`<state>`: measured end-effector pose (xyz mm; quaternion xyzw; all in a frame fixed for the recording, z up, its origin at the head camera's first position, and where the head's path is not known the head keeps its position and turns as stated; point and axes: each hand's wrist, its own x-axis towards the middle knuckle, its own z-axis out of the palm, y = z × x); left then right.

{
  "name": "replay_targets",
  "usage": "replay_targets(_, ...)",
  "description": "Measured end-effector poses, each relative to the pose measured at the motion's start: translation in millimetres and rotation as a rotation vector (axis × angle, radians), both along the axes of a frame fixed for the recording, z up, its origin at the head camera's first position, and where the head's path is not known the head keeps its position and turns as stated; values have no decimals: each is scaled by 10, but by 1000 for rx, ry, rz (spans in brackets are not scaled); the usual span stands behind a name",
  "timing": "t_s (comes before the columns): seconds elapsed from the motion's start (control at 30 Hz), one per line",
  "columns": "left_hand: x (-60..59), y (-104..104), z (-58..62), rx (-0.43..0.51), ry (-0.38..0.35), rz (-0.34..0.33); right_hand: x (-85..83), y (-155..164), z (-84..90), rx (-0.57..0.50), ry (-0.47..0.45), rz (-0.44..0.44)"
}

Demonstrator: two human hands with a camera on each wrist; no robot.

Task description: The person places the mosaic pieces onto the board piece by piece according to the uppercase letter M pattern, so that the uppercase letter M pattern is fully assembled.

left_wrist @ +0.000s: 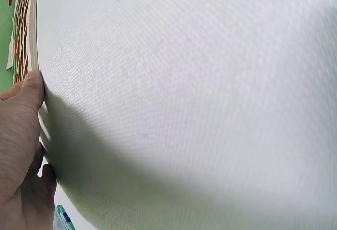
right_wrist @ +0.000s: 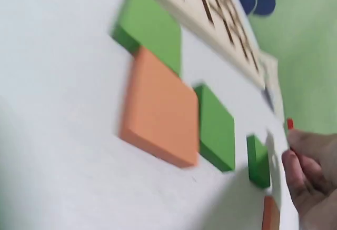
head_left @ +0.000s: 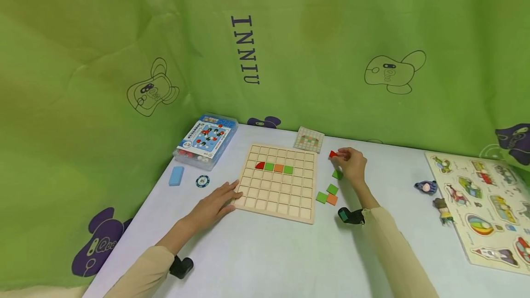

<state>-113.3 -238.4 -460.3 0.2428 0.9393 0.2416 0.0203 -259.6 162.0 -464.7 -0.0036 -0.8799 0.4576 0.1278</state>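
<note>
A square wooden grid board (head_left: 275, 197) lies on the table. In one of its rows sit a red quarter-round tile (head_left: 260, 165), a green tile (head_left: 269, 167), an orange tile (head_left: 279, 168) and another green tile (head_left: 288, 170). My left hand (head_left: 213, 203) rests at the board's near left corner, its thumb (left_wrist: 32, 90) touching the edge. Right of the board, my right hand (head_left: 352, 164) pinches a small red tile (head_left: 333, 154) between thumb and fingers, above the table; the fingers hide part of it. Below that hand lie loose green tiles (right_wrist: 152, 27) and an orange tile (right_wrist: 160, 111).
A pattern card (head_left: 309, 140) lies behind the board. To the left are a clear plastic box (head_left: 207, 139), a blue block (head_left: 176, 176) and a round chip (head_left: 203, 181). On the right are a picture puzzle board (head_left: 484, 206) and small figures (head_left: 426, 187). Green curtain hangs behind.
</note>
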Motion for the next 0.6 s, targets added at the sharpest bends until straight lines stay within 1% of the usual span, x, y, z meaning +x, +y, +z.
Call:
replay_targets(0.13,-1,-1,-7,7,12,0,132,-90,42,-76,23,-49)
replay_targets(0.2,-5,-8,-19,9,16,2,187,-143,62,-104,34,-58)
replay_targets(0.3,-10,-14,-32,3,11,9,262,-225,81,-154,51,-49)
replay_targets(0.37,-9,-13,-33,-1,6,13,309,-287,84,-182,64,-33)
replay_targets(0.47,-7,-11,-32,-2,-3,16,379,-389,64,-233,82,24)
replay_targets(0.6,-5,-6,-27,1,-14,17,455,-533,12,-249,97,100)
